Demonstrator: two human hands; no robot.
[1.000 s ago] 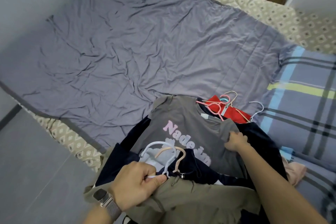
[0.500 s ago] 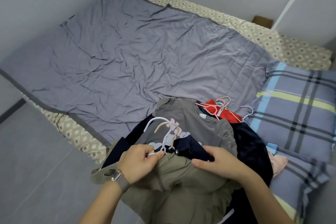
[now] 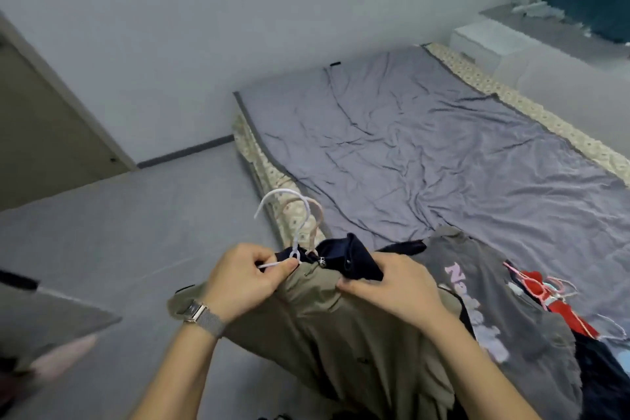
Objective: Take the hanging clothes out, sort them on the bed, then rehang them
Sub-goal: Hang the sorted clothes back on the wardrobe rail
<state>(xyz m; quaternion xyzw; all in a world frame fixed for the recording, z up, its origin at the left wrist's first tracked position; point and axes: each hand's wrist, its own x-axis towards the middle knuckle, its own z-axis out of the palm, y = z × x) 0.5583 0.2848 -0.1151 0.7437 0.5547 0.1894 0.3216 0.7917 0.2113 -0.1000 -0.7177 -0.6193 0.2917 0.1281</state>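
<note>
left hand [image 3: 238, 280] pinching white hanger [image 3: 289, 215], maybe two

The bed [image 3: 443, 153] stands in a corner of the room, its far end against the wall, and it sits low on the grey floor [image 3: 119, 232]. A crumpled grey-purple blanket [image 3: 426, 133] covers most of it, and a patterned beige sheet [image 3: 531, 116] shows along the far side and at the near edge. At the near right end a heap of clothes lies on the blanket: a grey T-shirt [image 3: 511, 310] with pale lettering on top, a red garment [image 3: 562, 303] beside it under pink and white hangers [image 3: 538, 286], and dark navy clothing [image 3: 606, 382] at the right edge.
</note>
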